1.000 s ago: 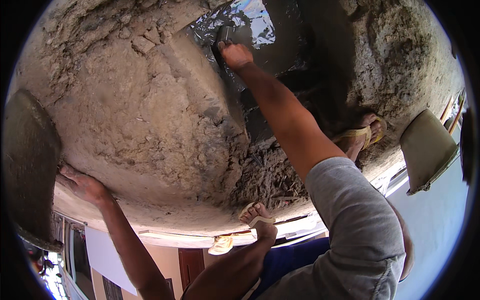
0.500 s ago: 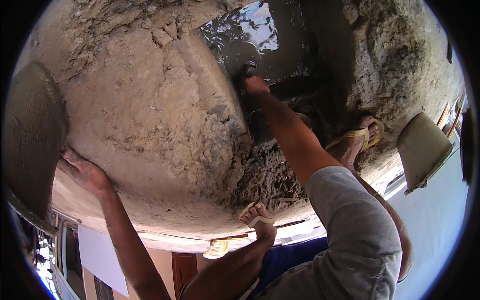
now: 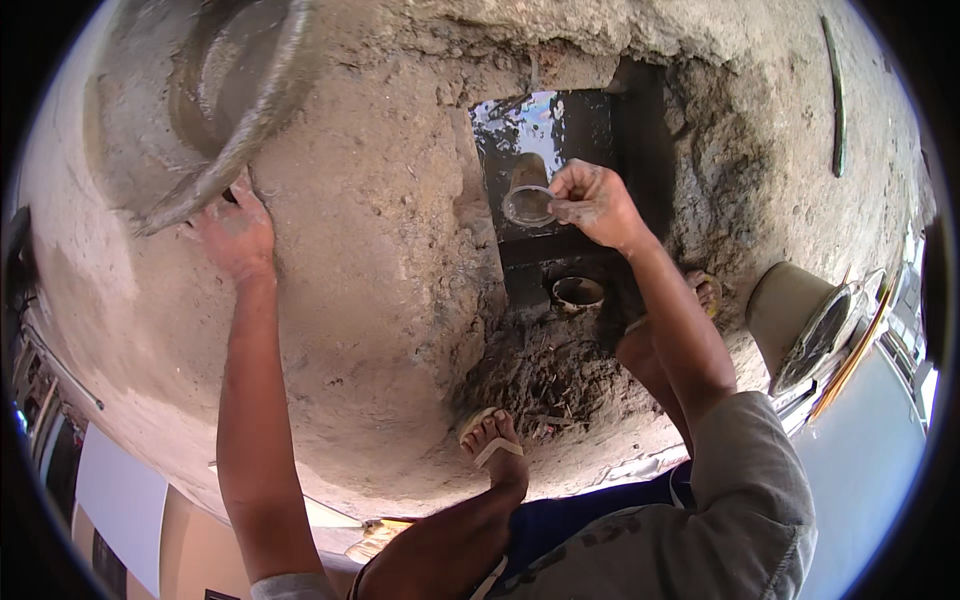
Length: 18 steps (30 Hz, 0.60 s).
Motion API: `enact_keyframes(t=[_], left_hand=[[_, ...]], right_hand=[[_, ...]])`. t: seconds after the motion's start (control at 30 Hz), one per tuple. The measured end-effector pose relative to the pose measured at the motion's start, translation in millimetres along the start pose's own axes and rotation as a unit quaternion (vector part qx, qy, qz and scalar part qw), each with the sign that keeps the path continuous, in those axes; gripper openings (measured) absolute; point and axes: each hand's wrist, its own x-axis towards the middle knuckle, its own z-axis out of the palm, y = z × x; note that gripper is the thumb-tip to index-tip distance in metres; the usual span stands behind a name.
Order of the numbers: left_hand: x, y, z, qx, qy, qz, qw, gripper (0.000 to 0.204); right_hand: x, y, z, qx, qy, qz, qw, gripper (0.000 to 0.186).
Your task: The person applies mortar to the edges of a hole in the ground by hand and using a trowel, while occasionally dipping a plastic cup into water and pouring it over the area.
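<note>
A small see-through plastic cup (image 3: 528,172) hangs tilted over dark water, its mouth facing me. My right hand (image 3: 598,203) pinches its rim between thumb and fingers. At the upper left, a large mud-coated tub (image 3: 125,120) leans over with its inside showing and wet grey mud within. My left hand (image 3: 235,235) is at the tub's lower rim, with its fingers partly hidden beneath the edge. Below the cup lies the square pit of water (image 3: 500,125), reflecting light at its far left. I cannot tell whether the cup holds liquid.
A round pipe end (image 3: 578,292) opens at the pit's near side, beside loose dark soil (image 3: 540,370). A mud-smeared bucket (image 3: 795,310) stands at the right. A thin rod (image 3: 836,95) lies far right. My sandalled feet (image 3: 495,440) straddle the soil.
My right hand has lifted the cup from the water. My left hand has gone from the ground beside the tub to its rim, and the tub now leans over. The view has shifted.
</note>
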Motion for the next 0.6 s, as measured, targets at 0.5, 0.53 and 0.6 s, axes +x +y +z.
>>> enact_keyframes(t=[0.5,0.53,0.6], left_hand=[[-3.8,7.0,-17.2,0.027,0.021,-0.014,0.999,0.060],[-3.1,4.7,-19.5,0.029,0.024,-0.018,0.999,0.060],[-5.7,0.7,-21.8,0.004,0.043,-0.009,0.999,0.059]], right_hand=[[53.2,-292.1,108.6,-0.366,0.284,-0.665,0.586,0.019],[56.1,-292.8,116.8,-0.378,0.282,-0.659,0.586,0.021],[60.8,-296.3,130.3,-0.367,0.275,-0.681,0.571,0.021]])
